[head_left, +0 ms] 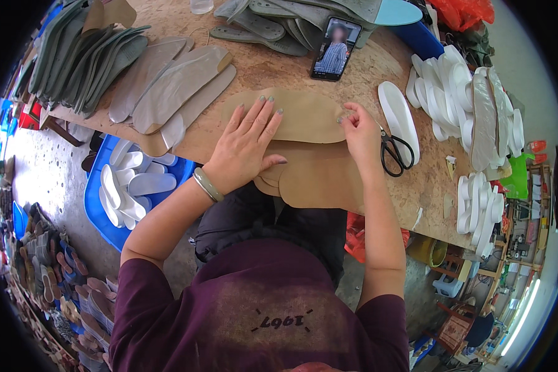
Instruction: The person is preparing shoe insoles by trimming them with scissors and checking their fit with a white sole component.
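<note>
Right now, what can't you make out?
All in the head view:
Left hand: palm hidden by its own back.
Right hand: curled fingers hide whether they pinch the upper tan sheet.
Scissors: blade tips out of sight, apparently behind the right hand.
Lower tan sheet: far part covered by the upper one.
Grey soles: pile cut off by the top edge.
</note>
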{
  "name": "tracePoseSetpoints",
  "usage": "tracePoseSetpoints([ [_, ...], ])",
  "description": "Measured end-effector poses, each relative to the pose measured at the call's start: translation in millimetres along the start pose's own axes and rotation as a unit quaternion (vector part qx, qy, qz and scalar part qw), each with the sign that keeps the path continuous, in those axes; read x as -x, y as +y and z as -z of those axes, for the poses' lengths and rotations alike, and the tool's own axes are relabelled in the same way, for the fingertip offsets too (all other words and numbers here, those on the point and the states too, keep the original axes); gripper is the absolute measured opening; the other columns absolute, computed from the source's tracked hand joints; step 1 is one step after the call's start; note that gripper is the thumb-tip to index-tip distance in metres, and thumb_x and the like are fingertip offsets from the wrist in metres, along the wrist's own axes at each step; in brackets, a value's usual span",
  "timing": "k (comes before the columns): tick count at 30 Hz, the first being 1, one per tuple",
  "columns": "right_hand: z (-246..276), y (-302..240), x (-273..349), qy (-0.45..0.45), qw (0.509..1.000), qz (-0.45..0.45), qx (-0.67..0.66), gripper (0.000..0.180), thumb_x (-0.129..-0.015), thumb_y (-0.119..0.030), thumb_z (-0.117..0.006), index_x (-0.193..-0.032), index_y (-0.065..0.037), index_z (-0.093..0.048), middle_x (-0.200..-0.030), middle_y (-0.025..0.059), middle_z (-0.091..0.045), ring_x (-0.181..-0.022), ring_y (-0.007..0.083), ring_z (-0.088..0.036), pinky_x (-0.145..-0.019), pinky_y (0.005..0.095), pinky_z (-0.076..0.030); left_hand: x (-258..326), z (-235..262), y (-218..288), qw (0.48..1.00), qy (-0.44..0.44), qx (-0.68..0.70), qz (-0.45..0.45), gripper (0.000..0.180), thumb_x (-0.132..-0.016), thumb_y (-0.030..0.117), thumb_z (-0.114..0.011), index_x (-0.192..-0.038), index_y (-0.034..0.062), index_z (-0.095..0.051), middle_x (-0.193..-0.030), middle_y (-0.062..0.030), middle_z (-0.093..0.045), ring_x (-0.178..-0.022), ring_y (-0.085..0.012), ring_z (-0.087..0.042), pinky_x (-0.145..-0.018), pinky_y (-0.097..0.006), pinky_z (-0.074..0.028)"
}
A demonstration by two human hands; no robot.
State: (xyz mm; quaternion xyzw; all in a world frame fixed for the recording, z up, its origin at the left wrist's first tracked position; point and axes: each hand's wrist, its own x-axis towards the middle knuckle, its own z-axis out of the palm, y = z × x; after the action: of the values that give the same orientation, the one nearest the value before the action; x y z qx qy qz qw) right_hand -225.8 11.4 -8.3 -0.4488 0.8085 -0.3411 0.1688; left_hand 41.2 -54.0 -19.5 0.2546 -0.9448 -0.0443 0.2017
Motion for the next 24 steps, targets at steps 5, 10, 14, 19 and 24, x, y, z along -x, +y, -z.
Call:
tracePoseSetpoints([
  [5, -15.9, -27.6, 16.2, 0.113, 0.926, 0.315, 0.175, 0.028, -0.083, -0.005, -0.069, -0.11, -0.007, -0.062, -0.095, 0.0105, -0.065, -0.09, 0.0306, -0.065, -0.077, 0.044, -0.051, -3.9, -1.7, 0.9, 1.0, -0.014, 0.0, -0.008, 0.084, -0.087, 0.049, -0.065, -0.15, 0.0014, -0.036, -0.157, -0.0201, -0.033, -0.148, -0.0338, -0.028, -0.119, -0.051, -0.024],
  [10, -6.7, -85.3, 31.7, 0.036, 0.95, 0.31, -0.008, 0.03, -0.085, 0.001, -0.068, -0.113, -0.005, -0.062, -0.084, 0.0071, -0.06, -0.077, 0.022, -0.061, -0.071, 0.0334, -0.051, -0.6, -1.3, -2.5, 0.999, -0.026, -0.019, -0.015, 0.084, -0.089, 0.052, -0.061, -0.152, 0.0019, -0.033, -0.158, -0.0193, -0.032, -0.149, -0.0333, -0.027, -0.12, -0.05, -0.024],
  [14, 26.1, -64.4, 14.1, 0.072, 0.963, 0.206, -0.156, 0.028, -0.089, 0.003, -0.067, -0.115, -0.003, -0.063, -0.079, -0.0018, -0.054, -0.072, 0.0079, -0.052, -0.067, 0.0223, -0.046, -2.5, -0.8, -0.9, 0.999, -0.037, -0.027, -0.012, 0.085, -0.089, 0.053, -0.06, -0.152, 0.0021, -0.033, -0.159, -0.0185, -0.031, -0.149, -0.033, -0.026, -0.12, -0.05, -0.023],
  [19, 46.4, -45.4, 17.0, 0.053, 0.962, 0.21, -0.169, 0.025, -0.089, 0.002, -0.067, -0.112, -0.004, -0.064, -0.082, -0.0035, -0.055, -0.072, 0.0054, -0.051, -0.067, 0.021, -0.045, -1.1, 2.2, -0.2, 0.998, -0.033, -0.045, 0.002, 0.087, -0.088, 0.057, -0.061, -0.153, 0.0055, -0.034, -0.158, -0.019, -0.032, -0.148, -0.0361, -0.027, -0.119, -0.051, -0.024],
  [24, 31.1, -10.5, -6.6, 0.043, 0.982, 0.123, -0.134, 0.023, -0.088, 0.001, -0.067, -0.11, -0.004, -0.064, -0.077, -0.003, -0.056, -0.071, 0.0057, -0.052, -0.064, 0.0219, -0.045, -3.1, 0.3, 1.4, 0.999, -0.038, -0.036, 0.005, 0.087, -0.088, 0.056, -0.062, -0.153, 0.0061, -0.034, -0.156, -0.0213, -0.033, -0.147, -0.0377, -0.028, -0.118, -0.052, -0.025],
])
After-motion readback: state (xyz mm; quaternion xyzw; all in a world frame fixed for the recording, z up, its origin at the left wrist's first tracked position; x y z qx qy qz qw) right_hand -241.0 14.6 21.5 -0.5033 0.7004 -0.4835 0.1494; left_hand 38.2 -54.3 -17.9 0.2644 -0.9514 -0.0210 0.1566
